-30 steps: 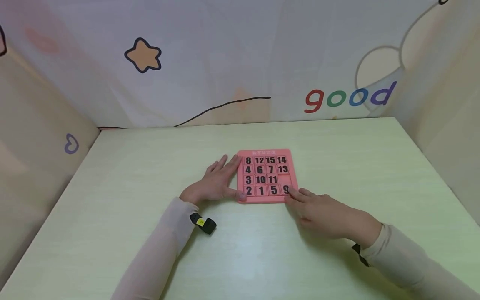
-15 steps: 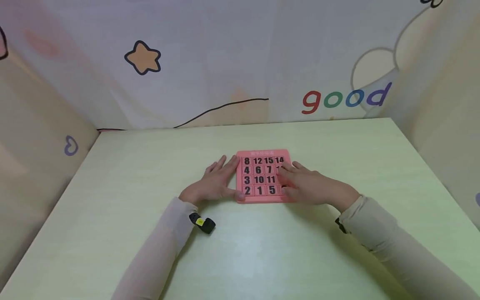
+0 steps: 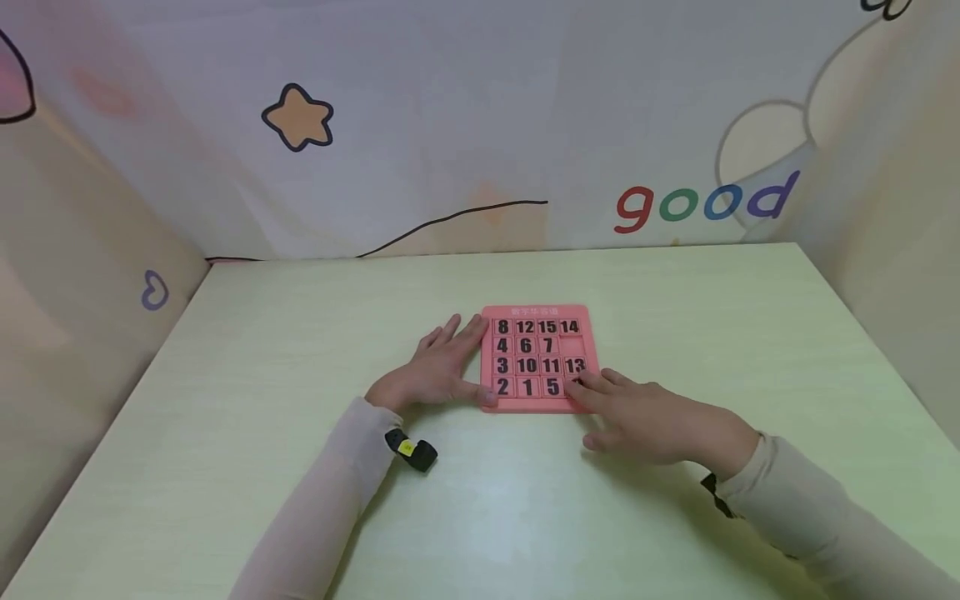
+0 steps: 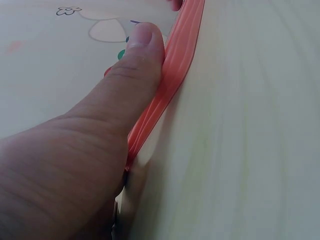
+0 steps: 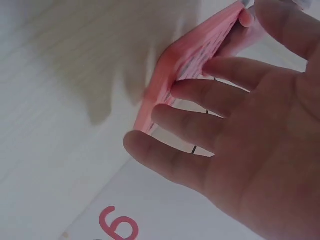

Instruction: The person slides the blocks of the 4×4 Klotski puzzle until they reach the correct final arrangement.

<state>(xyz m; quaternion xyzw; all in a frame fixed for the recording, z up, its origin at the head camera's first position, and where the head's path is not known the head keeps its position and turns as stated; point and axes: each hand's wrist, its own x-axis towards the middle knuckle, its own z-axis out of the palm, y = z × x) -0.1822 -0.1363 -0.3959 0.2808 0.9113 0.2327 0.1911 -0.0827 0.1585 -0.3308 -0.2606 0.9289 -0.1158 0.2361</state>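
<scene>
A pink sliding number puzzle (image 3: pixel 536 406) lies flat on the table, filled with square tiles. Along its left edge my left hand (image 3: pixel 435 371) rests with fingers spread, the thumb (image 4: pixel 142 42) straight on the near left corner. At the near right corner, my right hand (image 3: pixel 652 421) touches the puzzle with extended fingertips; in the right wrist view its fingers (image 5: pixel 185 127) are spread along the pink rim. They partly cover the bottom right tile. Just above them is tile 13 (image 3: pixel 575 365), at the right end of the third row. A gap (image 3: pixel 572 345) shows right of tile 7.
The pale green table (image 3: pixel 315 333) reaches back to a printed curtain (image 3: pixel 450 125) with a star and the word "good". Curtain also hangs at both sides. Black camera straps (image 3: pixel 412 450) sit on the wrists.
Tile 13 has slid down one row, so the gap is now in the second row. My right hand moved up over the right column, then back toward the near right corner. The left hand stayed.
</scene>
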